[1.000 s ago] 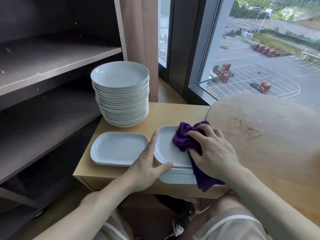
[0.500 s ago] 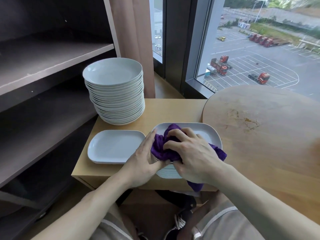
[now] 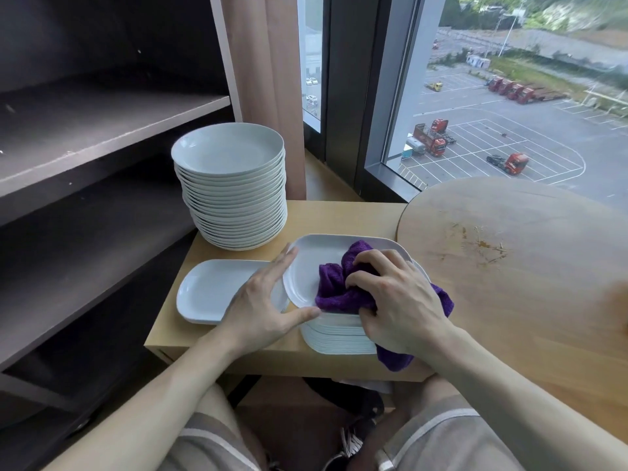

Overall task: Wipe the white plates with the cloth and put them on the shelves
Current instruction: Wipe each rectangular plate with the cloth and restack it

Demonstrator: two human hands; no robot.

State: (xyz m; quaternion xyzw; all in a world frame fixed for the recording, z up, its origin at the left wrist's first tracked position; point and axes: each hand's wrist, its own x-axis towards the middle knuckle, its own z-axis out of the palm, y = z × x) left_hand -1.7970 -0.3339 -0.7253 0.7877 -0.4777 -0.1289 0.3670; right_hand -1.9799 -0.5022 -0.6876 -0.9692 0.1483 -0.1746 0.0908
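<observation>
Right hand (image 3: pixel 396 302) pressing purple cloth (image 3: pixel 334 288) onto top plate (image 3: pixel 316 256) of rectangular stack (image 3: pixel 339 338) on worktop (image 3: pixel 339 215), fingers curled round cloth. Left hand (image 3: pixel 261 300) bracing plate's left rim, fingers straight, thumb spread. Single plate (image 3: pixel 210 290) lying just left; round stack (image 3: pixel 234 192) sitting behind.

Purple cloth (image 3: pixel 334 290) on plate (image 3: pixel 311 258) (right hand (image 3: pixel 397 300))

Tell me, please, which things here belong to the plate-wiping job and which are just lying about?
Job:
cloth
top plate
oblong stack
lone plate
round stack
shelves
left hand, touching the top plate
right hand, gripping the cloth

Lying about:
round board
curtain
window
</observation>
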